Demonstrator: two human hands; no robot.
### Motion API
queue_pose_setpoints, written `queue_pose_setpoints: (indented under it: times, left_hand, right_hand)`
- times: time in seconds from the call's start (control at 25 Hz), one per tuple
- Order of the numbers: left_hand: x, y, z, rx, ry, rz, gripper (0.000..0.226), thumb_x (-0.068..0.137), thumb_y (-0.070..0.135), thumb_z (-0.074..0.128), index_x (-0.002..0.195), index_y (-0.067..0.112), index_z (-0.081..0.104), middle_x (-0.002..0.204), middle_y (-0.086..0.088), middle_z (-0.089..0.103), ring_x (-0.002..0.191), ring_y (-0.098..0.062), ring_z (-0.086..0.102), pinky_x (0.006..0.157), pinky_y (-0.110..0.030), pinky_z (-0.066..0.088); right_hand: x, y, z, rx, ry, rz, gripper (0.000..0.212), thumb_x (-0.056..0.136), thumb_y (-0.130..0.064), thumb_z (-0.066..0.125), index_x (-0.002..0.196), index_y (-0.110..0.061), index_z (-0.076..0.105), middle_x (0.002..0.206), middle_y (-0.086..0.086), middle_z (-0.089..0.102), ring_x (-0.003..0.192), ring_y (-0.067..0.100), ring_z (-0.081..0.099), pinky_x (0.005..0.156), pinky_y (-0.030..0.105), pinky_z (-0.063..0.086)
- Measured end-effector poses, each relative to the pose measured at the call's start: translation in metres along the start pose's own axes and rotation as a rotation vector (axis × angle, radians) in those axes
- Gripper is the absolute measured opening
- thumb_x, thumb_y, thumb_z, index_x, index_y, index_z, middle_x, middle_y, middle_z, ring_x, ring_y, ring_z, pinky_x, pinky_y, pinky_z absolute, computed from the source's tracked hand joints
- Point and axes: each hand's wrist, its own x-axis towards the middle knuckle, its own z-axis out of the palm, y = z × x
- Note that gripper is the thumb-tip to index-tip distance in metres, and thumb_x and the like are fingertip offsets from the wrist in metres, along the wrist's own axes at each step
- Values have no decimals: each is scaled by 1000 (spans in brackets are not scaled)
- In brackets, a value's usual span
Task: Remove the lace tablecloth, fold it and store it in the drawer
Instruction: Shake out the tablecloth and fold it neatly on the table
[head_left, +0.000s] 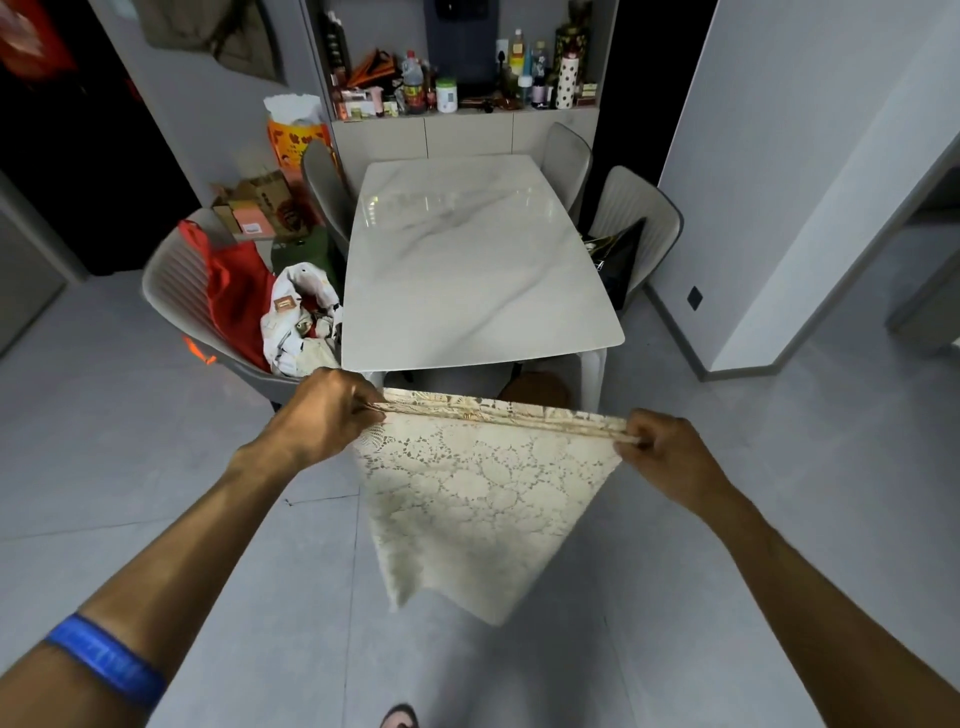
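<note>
The cream lace tablecloth (467, 499) hangs folded in the air in front of me, below the near end of the white marble table (467, 270). My left hand (327, 410) pinches the left end of its top folded edge. My right hand (670, 452) pinches the right end. The top edge is stretched taut between them, and the cloth tapers downward toward the floor. The tabletop is bare. No drawer is distinctly visible; cabinet fronts (467, 137) stand behind the table.
Grey chairs surround the table; the left one (176, 291) holds a red bag and a white bag, the right one (639, 223) a dark bag. A cluttered shelf (457, 88) is at the back. Boxes and bags stand back left. Grey tiled floor lies underfoot.
</note>
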Motion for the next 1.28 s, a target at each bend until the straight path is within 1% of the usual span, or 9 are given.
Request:
queue_pose_setpoints:
  times: [0.16, 0.24, 0.36, 0.48, 0.6, 0.8, 1.0, 1.12, 1.28]
  left_hand:
    - [-1, -12, -7, -226, 33, -74, 4, 78, 11, 81, 81, 14, 79, 85, 0, 77, 71, -7, 68, 70, -21, 51]
    - [-1, -13, -11, -273, -32, -43, 17, 78, 12, 81, 74, 27, 75, 80, 4, 76, 66, -3, 66, 64, -15, 50]
    - [0, -11, -17, -565, 60, -9, 22, 75, 11, 82, 80, 31, 74, 74, 5, 76, 68, -8, 68, 65, -20, 53]
    - [-15, -12, 5, -1045, 79, -170, 47, 68, 14, 87, 108, 31, 68, 95, -2, 74, 90, -13, 75, 73, -19, 57]
    - [-36, -14, 43, -995, 17, -272, 46, 61, 38, 87, 103, 23, 76, 106, -1, 78, 102, -22, 73, 83, -29, 59]
    - [-22, -10, 41, -1196, 143, -287, 35, 65, 31, 84, 94, 13, 78, 104, -7, 78, 101, -22, 73, 90, -34, 56]
    - [-17, -2, 34, -1290, 173, -295, 32, 80, 38, 71, 91, 8, 77, 97, -9, 78, 93, -22, 74, 76, -27, 58]
    - [-10, -4, 20, -1180, 188, -275, 50, 72, 57, 76, 74, 8, 69, 77, -14, 70, 67, -24, 64, 68, -29, 51]
    - [-21, -12, 32, -1224, 59, -220, 43, 59, 53, 87, 71, 13, 77, 78, 0, 78, 76, -12, 70, 73, -23, 55]
  right_hand:
    - [8, -26, -18, 736, 50, 55, 38, 82, 9, 69, 106, -19, 60, 86, -6, 74, 79, 4, 70, 71, 19, 58]
    - [7, -27, -17, 731, -30, 90, 34, 85, 3, 67, 117, -10, 64, 97, -2, 74, 91, 11, 71, 87, 31, 59]
    - [8, -20, -20, 811, -21, 139, 25, 89, -2, 65, 114, -2, 69, 97, -5, 78, 93, 9, 72, 80, 21, 59]
    - [6, -17, -23, 941, 3, 155, 26, 87, -2, 65, 112, -8, 70, 101, -1, 78, 93, 11, 72, 74, 18, 57]
    - [3, -23, -21, 1002, -5, 171, 30, 82, -9, 69, 112, -8, 70, 103, 3, 77, 93, 18, 73, 73, 23, 59]
    - [3, -39, -32, 997, 8, 76, 17, 83, -32, 68, 98, -29, 76, 105, 0, 77, 95, 18, 73, 72, 26, 59]
    - [8, -52, -34, 1133, 19, 201, 26, 83, -39, 67, 96, -20, 79, 107, 5, 76, 99, 22, 72, 69, 27, 60]
    - [16, -54, -37, 1104, 26, 212, 36, 81, -50, 64, 96, -21, 79, 109, 5, 76, 102, 20, 72, 72, 28, 60]
    - [24, -55, -41, 1225, -2, 221, 51, 82, -52, 61, 111, -12, 72, 117, 11, 72, 107, 25, 70, 77, 35, 61]
